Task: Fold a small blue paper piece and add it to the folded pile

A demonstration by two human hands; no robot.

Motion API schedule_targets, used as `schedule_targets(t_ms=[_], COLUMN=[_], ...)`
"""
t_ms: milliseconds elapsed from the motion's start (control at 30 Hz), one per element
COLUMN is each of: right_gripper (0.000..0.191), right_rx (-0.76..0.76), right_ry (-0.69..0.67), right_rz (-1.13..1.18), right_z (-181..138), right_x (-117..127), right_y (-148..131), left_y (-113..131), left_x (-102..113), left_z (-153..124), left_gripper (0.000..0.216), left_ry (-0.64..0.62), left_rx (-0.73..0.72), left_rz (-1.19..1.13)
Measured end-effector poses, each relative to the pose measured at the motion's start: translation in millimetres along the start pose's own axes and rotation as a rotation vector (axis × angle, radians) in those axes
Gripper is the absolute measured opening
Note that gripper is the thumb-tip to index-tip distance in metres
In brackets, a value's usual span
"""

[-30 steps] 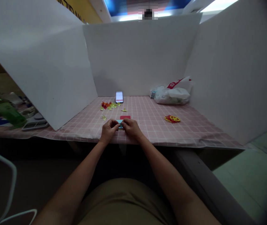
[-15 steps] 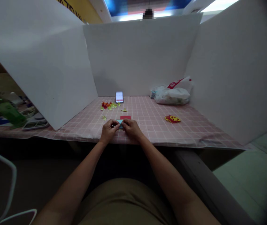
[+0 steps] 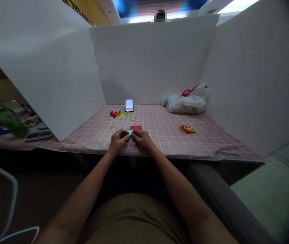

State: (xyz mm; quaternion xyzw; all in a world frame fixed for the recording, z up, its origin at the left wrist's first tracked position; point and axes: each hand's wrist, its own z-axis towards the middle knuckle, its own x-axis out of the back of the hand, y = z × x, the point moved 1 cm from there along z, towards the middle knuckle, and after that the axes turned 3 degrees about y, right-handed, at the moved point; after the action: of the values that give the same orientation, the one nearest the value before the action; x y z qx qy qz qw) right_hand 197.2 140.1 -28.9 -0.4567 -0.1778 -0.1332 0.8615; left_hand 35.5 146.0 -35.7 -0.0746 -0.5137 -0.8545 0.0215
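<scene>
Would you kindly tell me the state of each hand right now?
Left hand: closed, fingertips pinching the blue paper.
Right hand: closed, fingertips on the blue paper too.

Makeshift craft booth inside a larger commercial-looking interior; I couldn't tell whether shop or hall.
From my remote seat I noted white panels screening a table in pink checked cloth, with small folded papers on it. Above the panels showed a yellow wall with big dark lettering and a blue-and-red ceiling; pale floor tiles lay at right.
</scene>
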Motion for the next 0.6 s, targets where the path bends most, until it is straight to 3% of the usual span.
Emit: schedule_targets(t_ms=[167, 333, 600], right_gripper=[0.024, 0.031, 0.013], right_rx=[-0.017, -0.035, -0.030], right_ry=[0.024, 0.061, -0.010], right_rz=[0.013, 0.055, 0.141], right_z=[0.7, 1.3, -0.2], right_x=[-0.7, -0.9, -2.7], right_y=[4.0, 7.6, 5.8], left_y=[-1.9, -6.5, -6.6], left_x=[1.4, 4.4, 3.3], left_z=[2.6, 3.3, 2.0], left_gripper=[0.021, 0.021, 0.026], left_ry=[-0.031, 0.033, 0.028], left_rx=[0.045, 0.056, 0.090], left_rz=[-0.022, -0.089, -0.146])
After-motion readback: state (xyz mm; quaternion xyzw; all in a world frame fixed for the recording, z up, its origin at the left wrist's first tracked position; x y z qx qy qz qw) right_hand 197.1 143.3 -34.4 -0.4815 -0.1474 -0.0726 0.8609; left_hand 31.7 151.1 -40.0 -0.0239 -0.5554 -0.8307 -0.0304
